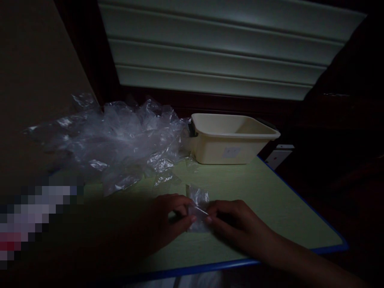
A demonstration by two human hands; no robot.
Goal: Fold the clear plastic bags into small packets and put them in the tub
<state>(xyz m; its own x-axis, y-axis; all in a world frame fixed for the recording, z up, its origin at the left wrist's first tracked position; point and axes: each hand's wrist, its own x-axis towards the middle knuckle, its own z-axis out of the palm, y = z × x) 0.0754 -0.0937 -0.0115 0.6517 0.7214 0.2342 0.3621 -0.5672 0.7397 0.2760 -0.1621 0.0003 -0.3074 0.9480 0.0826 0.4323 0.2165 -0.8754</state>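
Low over the front of the table, a small clear plastic bag [198, 196] is stretched between my two hands. My left hand [175, 216] pinches its left side between thumb and fingers. On the opposite side, my right hand [237, 222] pinches the bag as well. A thin bright line, like a fold or edge, runs across the bag between the fingertips. Whether anything lies inside the bag is too dark to tell. Beyond my left hand spreads a large heap of clear plastic bags [129, 136].
A cream plastic bin [225, 150] with a small label stands at the back of the green table [255, 184], which has a blue edge. A white box-like object [279, 156] is past the right edge. Behind rises a slatted panel [216, 52]. The room is dim.
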